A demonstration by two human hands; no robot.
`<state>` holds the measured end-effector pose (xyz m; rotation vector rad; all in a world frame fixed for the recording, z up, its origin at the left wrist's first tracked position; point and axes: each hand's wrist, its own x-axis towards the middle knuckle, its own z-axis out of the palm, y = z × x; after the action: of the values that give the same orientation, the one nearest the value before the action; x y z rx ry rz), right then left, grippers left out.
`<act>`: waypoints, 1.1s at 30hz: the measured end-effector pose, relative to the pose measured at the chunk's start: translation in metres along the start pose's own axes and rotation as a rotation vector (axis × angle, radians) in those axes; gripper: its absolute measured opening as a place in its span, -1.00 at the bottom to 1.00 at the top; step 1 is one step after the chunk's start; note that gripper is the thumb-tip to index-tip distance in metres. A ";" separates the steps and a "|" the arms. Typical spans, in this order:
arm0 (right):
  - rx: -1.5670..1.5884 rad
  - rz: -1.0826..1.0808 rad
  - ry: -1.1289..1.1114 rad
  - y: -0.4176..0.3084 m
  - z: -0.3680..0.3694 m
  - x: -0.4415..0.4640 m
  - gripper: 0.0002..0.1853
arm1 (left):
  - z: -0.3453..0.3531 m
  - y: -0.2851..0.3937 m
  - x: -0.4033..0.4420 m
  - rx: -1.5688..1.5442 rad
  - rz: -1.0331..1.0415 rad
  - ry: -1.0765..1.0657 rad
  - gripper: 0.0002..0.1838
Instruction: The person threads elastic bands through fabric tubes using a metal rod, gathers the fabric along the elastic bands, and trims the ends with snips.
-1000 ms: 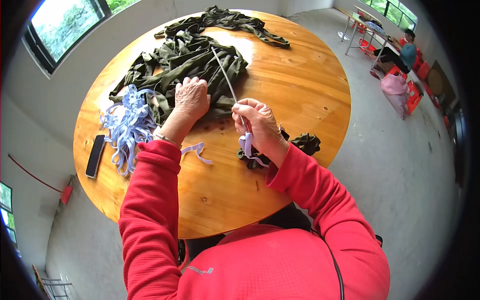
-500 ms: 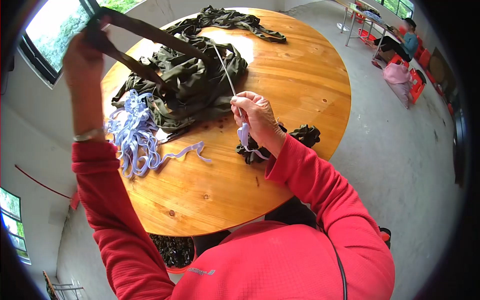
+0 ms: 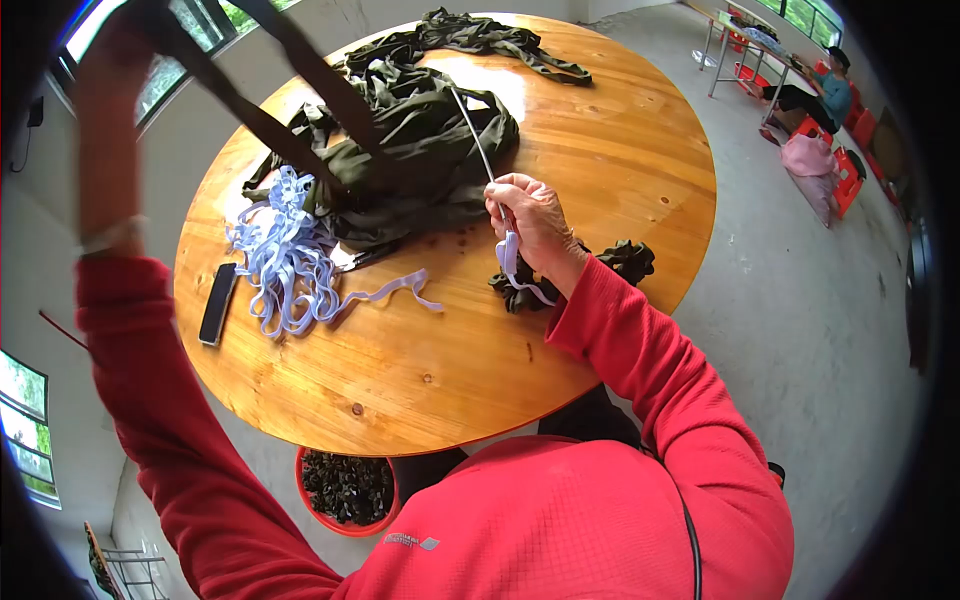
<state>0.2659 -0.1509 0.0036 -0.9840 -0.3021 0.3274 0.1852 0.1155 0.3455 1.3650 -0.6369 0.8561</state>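
My left hand [image 3: 125,60], smeared by motion, is raised high at the upper left, closed on a dark green fabric strip [image 3: 235,105]. Lengths of it run down to a heap of the same dark green fabric [image 3: 420,160] on the round wooden table [image 3: 400,380]. My right hand [image 3: 537,220] pinches a thin metal rod [image 3: 474,130] whose far end points at the heap. A pale lilac elastic band [image 3: 508,255] hangs from the rod's near end. Below that hand lie dark green gathered fabric pieces [image 3: 628,262].
Left of the heap is a tangle of pale lilac elastic [image 3: 285,265], with dark-handled scissors [image 3: 365,257] partly hidden beside it. A black phone [image 3: 217,305] lies near the left edge. Under the table stands a red basin [image 3: 305,490] of dark pieces. A person [image 3: 832,95] sits far right.
My left hand has gone up and to the left, drawing the fabric strip higher. My right hand still holds the rod. The view has shifted, so the phone and more of the basin now show.
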 end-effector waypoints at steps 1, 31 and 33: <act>0.001 0.001 0.001 0.001 -0.001 0.000 -0.91 | 0.006 0.015 -0.004 0.112 0.168 -0.043 -0.68; -0.184 -0.001 -0.424 -0.006 0.057 0.019 -0.81 | 0.024 -0.001 -0.151 -0.219 -0.233 -0.165 -0.77; -0.250 0.018 -0.463 0.004 0.063 0.020 -0.80 | 0.029 -0.010 -0.194 -0.344 -0.377 -0.272 -0.82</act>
<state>0.2593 -0.0927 0.0346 -1.1511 -0.7697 0.5444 0.0874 0.0575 0.1854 1.2390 -0.6709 0.2458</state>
